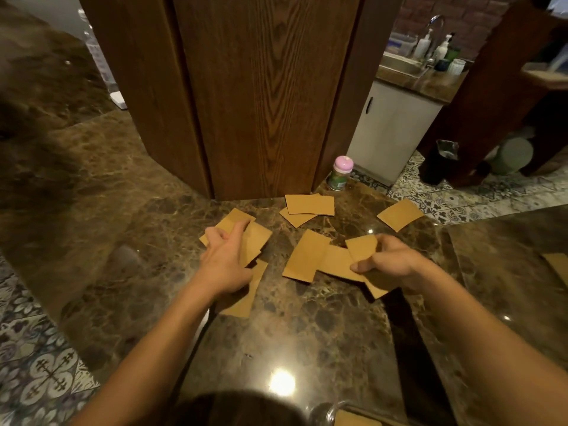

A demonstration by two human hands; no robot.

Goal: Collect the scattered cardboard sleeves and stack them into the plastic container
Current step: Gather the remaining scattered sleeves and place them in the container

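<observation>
Several flat brown cardboard sleeves lie scattered on a dark marble counter point(307, 327). My left hand point(226, 261) rests on a small overlapping pile of sleeves point(256, 245), fingers spread over them. My right hand point(388, 261) pinches a sleeve point(362, 249) between thumb and fingers, above other sleeves point(307, 256) lying beneath. A pair of sleeves point(310, 206) lies farther back, and a single one point(399, 215) sits at the back right. The clear plastic container's rim point(330, 413) shows at the bottom edge with a sleeve point(353, 419) inside.
A wide wooden pillar point(261, 96) stands on the counter behind the sleeves. A small can with a pink lid point(340, 173) stands beside its base. Another sleeve point(556, 267) lies on the counter section at right. Patterned tile floor lies beyond the counter edges.
</observation>
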